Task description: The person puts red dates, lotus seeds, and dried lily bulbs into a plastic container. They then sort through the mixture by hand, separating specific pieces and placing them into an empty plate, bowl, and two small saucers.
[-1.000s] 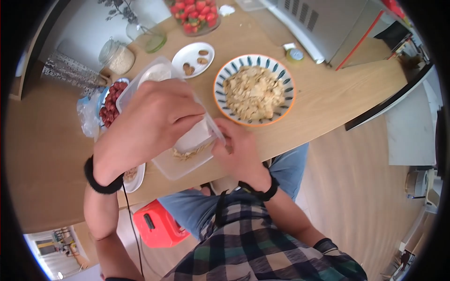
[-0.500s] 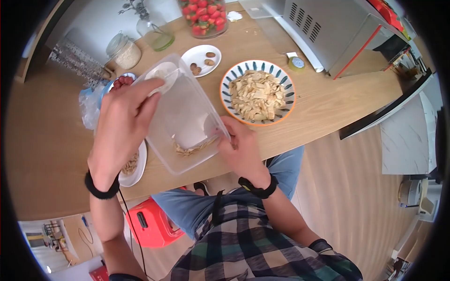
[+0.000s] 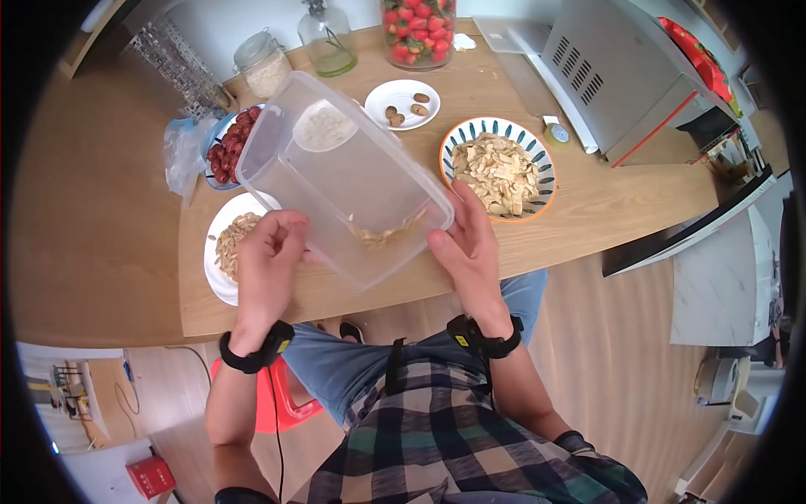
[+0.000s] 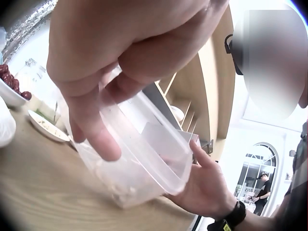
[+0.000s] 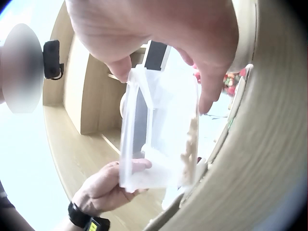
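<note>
A translucent plastic box (image 3: 348,189) is held tilted over the front of the table, pale dried slices (image 3: 386,231) gathered along its lower end. My right hand (image 3: 472,244) grips its right corner, thumb on the near side and fingers behind the wall. On the opposite side my left hand (image 3: 270,260) pinches the box edge; in the right wrist view the left thumb lies over the rim. Right of the box stands a striped bowl (image 3: 447,172) heaped with similar pale slices. A white plate of elongated light-brown pieces (image 3: 225,244) lies beside my left hand.
Behind the box are a dish of red dates (image 3: 233,147), a white dish (image 3: 326,126) seen through the plastic, and a plate with several brown nuts (image 3: 403,105). A grain jar (image 3: 262,63), glass vase (image 3: 327,42), strawberry container (image 3: 418,34) and microwave (image 3: 617,76) stand farther back.
My left hand has moved from over the box down to its near left edge and now holds it. The box has swung right and tilts more. My right hand has kept its corner.
</note>
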### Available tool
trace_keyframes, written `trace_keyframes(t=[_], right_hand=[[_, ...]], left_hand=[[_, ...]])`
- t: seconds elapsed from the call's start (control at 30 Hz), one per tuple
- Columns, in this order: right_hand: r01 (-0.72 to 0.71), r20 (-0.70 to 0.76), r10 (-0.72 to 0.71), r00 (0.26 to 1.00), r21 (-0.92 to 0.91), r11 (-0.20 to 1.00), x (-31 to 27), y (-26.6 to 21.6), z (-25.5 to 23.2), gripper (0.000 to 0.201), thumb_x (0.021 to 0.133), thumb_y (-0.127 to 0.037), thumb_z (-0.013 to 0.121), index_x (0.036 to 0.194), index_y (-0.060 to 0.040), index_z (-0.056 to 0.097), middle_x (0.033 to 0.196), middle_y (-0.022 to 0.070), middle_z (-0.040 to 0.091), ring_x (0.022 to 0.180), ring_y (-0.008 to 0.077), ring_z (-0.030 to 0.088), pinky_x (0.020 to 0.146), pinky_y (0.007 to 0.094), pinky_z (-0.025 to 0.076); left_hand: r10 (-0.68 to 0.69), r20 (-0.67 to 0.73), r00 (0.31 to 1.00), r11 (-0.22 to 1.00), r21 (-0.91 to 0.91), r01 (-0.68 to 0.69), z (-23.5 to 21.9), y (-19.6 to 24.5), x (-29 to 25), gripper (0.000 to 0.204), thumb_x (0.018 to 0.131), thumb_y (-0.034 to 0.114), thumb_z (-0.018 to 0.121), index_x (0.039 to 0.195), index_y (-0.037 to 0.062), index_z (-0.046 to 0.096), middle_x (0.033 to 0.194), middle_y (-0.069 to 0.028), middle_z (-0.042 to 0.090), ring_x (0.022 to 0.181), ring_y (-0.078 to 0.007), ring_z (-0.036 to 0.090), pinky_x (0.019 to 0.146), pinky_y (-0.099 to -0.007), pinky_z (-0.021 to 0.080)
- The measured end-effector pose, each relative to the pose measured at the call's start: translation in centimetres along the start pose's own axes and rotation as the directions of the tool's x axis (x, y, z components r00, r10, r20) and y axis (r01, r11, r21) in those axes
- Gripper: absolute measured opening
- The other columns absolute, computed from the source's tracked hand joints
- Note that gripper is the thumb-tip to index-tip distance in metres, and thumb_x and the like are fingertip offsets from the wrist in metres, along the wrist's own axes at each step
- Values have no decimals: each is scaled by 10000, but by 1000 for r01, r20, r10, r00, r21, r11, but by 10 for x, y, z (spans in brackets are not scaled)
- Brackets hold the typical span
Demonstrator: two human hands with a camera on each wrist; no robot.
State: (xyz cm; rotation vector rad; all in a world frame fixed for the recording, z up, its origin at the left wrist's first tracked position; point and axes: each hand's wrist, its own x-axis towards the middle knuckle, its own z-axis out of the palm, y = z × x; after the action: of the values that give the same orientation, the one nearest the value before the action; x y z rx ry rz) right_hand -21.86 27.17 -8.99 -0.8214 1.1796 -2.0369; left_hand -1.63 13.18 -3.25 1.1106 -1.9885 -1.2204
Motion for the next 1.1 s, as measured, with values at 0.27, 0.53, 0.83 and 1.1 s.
trace_keyframes(t=[0.27, 0.53, 0.83, 1.1], right_hand=[[-172, 231, 172, 957, -24, 985, 1, -12, -6, 796, 920, 4, 715, 1563, 34, 246, 1418, 159, 537, 1282, 218, 553, 1059, 362, 479], [-196, 189, 188, 964, 24, 980, 5, 2, -12, 753, 913, 9, 721, 1532, 40, 293, 1371, 149, 587, 1261, 216, 580, 1039, 341, 494], [-239, 183, 237, 954, -14, 971, 10, 6, -15, 845, 888, 4, 755, 1529, 86, 211, 1387, 203, 563, 1263, 230, 591, 1013, 338, 535], [-206, 203, 193, 960, 48, 977, 7, 8, -11, 941, 860, -12, 794, 1548, 63, 156, 1375, 228, 549, 1248, 238, 601, 990, 349, 563]], left_hand=[[87, -73, 994, 994, 70, -81, 2, 9, -9, 134, 1021, 65, 592, 1093, -33, 649, 779, 2, 638, 699, -40, 589, 594, -221, 443], [213, 21, 977, 764, 619, -180, -8, 39, -1, 263, 939, 4, 630, 1200, -8, 656, 828, -170, 696, 717, -262, 703, 632, -337, 521], [157, 823, 546, 558, 382, -737, 49, 70, 44, 556, 863, -8, 646, 1401, 81, 536, 1304, -113, 562, 1224, -324, 541, 951, -411, 503], [103, 858, 503, 529, 381, -758, 44, 65, 44, 651, 864, 43, 654, 1480, 110, 455, 1134, -97, 545, 1092, -314, 562, 887, -420, 510]])
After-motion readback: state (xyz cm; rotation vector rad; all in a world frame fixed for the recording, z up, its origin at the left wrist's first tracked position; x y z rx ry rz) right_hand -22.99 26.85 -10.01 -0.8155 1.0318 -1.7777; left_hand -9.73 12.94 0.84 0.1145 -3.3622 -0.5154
